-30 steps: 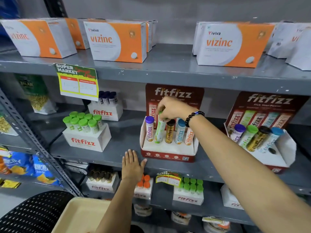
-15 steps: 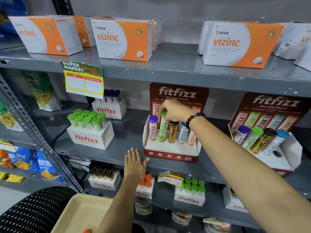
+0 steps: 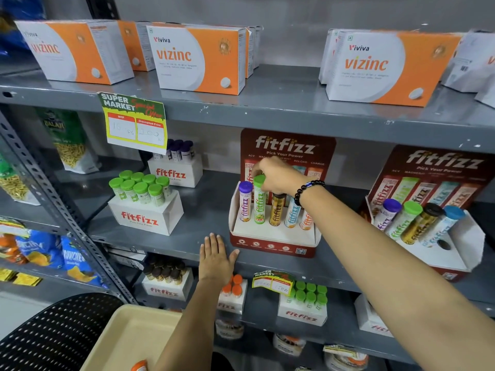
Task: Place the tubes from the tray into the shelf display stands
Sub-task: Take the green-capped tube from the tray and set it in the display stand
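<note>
A red fitfizz display stand [image 3: 270, 247] on the middle shelf holds a row of upright tubes: purple-capped, green-capped, black-capped, blue and orange. My right hand [image 3: 278, 175] grips the cap of the green-capped tube [image 3: 259, 204], which stands upright in its slot. My left hand [image 3: 215, 259] lies flat, fingers spread, on the shelf edge just left of the stand. The beige tray [image 3: 128, 341] is at the bottom, with an orange-capped tube [image 3: 139, 366] showing at its near edge. A second red stand [image 3: 455, 253] at the right holds several tilted tubes and has one empty hole.
White fitfizz boxes with green-capped tubes [image 3: 146, 210] and dark-capped tubes [image 3: 175, 170] sit on the middle shelf to the left. Orange vizinc boxes [image 3: 198, 60] line the top shelf. A price tag [image 3: 135, 121] hangs from its edge. A black perforated chair back [image 3: 53, 336] is at bottom left.
The green-capped tube has gone from tilted to upright and sunk into its slot under my right hand. My left hand stayed flat on the shelf edge. The view shifted slightly.
</note>
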The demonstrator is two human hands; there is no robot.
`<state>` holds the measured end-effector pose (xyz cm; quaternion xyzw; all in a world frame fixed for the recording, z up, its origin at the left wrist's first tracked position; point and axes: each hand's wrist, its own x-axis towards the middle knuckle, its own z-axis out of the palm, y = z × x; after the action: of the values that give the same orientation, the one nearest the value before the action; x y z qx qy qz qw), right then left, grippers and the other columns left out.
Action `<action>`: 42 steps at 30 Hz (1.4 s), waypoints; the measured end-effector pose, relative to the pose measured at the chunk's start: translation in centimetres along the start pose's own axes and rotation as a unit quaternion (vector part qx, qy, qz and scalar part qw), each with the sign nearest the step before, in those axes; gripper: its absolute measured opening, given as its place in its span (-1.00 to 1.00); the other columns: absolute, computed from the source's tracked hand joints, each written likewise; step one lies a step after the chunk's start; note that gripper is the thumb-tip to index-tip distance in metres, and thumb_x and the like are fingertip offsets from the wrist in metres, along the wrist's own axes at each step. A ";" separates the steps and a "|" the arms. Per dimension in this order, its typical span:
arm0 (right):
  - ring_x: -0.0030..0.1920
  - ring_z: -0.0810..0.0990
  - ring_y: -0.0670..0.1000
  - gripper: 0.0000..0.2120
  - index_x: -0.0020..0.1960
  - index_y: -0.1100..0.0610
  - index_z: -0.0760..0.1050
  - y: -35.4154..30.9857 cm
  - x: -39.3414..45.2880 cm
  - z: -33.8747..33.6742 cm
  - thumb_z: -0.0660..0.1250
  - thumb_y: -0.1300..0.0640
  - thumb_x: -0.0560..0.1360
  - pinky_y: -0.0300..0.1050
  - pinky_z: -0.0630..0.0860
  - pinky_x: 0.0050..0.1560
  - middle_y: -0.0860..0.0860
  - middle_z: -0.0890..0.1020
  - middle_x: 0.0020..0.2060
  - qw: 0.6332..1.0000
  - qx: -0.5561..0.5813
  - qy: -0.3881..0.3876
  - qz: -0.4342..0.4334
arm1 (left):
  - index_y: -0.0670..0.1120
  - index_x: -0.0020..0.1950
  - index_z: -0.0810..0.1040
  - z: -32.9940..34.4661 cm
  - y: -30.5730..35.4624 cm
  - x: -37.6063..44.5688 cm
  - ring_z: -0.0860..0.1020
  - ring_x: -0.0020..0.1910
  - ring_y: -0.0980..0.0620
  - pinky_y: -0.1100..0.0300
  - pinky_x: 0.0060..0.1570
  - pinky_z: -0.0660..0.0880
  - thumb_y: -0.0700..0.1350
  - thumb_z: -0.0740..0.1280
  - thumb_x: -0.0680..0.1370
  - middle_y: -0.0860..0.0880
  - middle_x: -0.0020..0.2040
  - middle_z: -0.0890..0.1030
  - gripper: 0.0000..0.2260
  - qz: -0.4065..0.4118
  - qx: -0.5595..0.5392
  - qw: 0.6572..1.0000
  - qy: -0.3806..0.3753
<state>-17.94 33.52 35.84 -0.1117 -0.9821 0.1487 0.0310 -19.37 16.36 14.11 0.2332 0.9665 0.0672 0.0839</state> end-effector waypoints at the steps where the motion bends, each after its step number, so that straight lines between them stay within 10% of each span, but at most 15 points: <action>1: 0.16 0.53 0.13 -0.61 0.18 0.11 0.52 0.0 0.0 0.1 0.37 0.37 0.39 -0.15 0.47 -0.04 0.12 0.52 0.24 1.000 0.001 0.002 0.000 | -0.16 0.51 -0.22 0.0 0.0 0.0 -0.19 0.52 -0.13 0.01 0.48 -0.19 0.20 -0.17 0.60 -0.17 0.55 -0.16 -0.38 0.000 0.000 1.000 -0.001; 17: -0.07 0.45 0.01 -0.53 0.15 0.04 0.49 1.3 -0.6 1.6 0.21 0.48 0.39 -0.27 0.34 -0.39 0.10 0.49 0.23 0.999 0.028 -0.038 0.014 | -0.15 0.51 -0.20 0.1 0.0 0.0 -0.18 0.52 -0.14 0.02 0.48 -0.18 0.21 -0.16 0.60 -0.17 0.55 -0.15 -0.38 -0.002 -0.001 1.000 0.005; 23: 0.21 0.49 0.06 -0.42 0.33 0.07 0.37 1.5 -0.7 1.9 0.31 0.45 0.38 -0.06 0.51 0.19 0.07 0.51 0.25 0.997 0.068 -0.038 0.014 | -0.15 0.51 -0.20 -0.2 0.0 0.0 -0.18 0.52 -0.14 0.02 0.48 -0.18 0.21 -0.16 0.59 -0.17 0.55 -0.15 -0.37 -0.001 0.000 1.000 -0.005; 33: -0.03 0.56 0.09 -0.56 0.29 0.10 0.46 0.8 -1.7 2.6 0.41 0.25 0.43 -0.05 0.54 0.04 0.15 0.48 0.28 0.998 0.054 0.021 0.037 | -0.18 0.50 -0.22 -1.4 -0.9 0.2 -0.20 0.52 -0.13 0.02 0.49 -0.18 0.20 -0.10 0.61 -0.17 0.55 -0.19 -0.36 0.028 -0.019 0.998 -0.056; 42: 0.26 0.48 0.17 -0.53 0.33 0.21 0.40 0.2 -2.9 2.8 0.39 0.19 0.45 0.03 0.41 0.30 0.19 0.51 0.28 0.998 0.041 0.039 0.041 | -0.16 0.51 -0.21 -1.4 -1.4 0.1 -0.20 0.52 -0.13 0.01 0.49 -0.16 0.20 -0.09 0.60 -0.17 0.55 -0.19 -0.36 0.040 -0.020 0.997 -0.062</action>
<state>-15.32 32.21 33.07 -0.1559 -0.9678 0.1858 0.0674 -20.35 15.03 15.19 0.2738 0.9477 0.0757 0.1452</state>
